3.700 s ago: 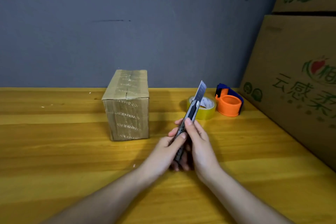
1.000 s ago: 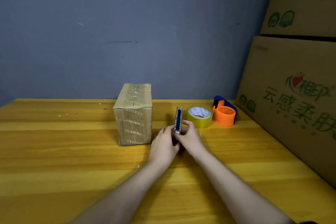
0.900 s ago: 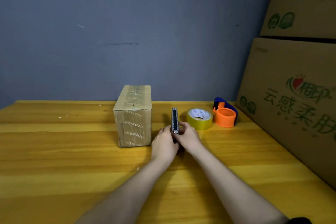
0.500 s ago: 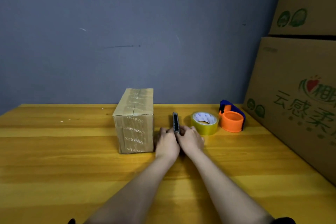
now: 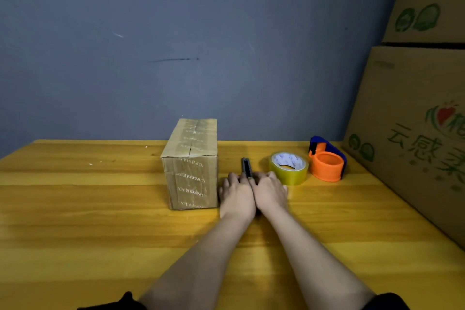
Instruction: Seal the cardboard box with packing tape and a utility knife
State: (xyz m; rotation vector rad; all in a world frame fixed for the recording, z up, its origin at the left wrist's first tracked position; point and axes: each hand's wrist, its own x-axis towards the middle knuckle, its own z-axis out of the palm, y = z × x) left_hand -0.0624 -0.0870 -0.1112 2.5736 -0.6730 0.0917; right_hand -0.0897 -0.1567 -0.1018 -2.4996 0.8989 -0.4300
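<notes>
- Nearest the camera, two bare forearms reached out over the wooden table [image 5: 88,221], dark sleeve edges showing at the bottom of the view.
- The left hand [image 5: 236,196] and right hand [image 5: 270,191] lay side by side, fingers curled round the utility knife [image 5: 247,167] between them; its dark handle end stuck out beyond the knuckles, low over the table, with no blade visible.
- The knife looked light, stiff and narrow; I judged it best held along the handle's flat sides, clear of the blade end.
- Just left of the hands stood the cardboard box [image 5: 192,166], flaps closed, glossy printed tape running over its top seam and down the front. Its contents could not be seen. It looked light but rigid, and best steadied by its side walls.
- Just right of the hands lay the yellowish tape roll [image 5: 288,168], flat, hollow core upward: light, slick-sided, best taken around the rim.
- Beyond it sat an orange and blue tape dispenser [image 5: 327,162].
- Large printed cartons [image 5: 415,121] were stacked along the right edge, against the grey wall [image 5: 176,33].
</notes>
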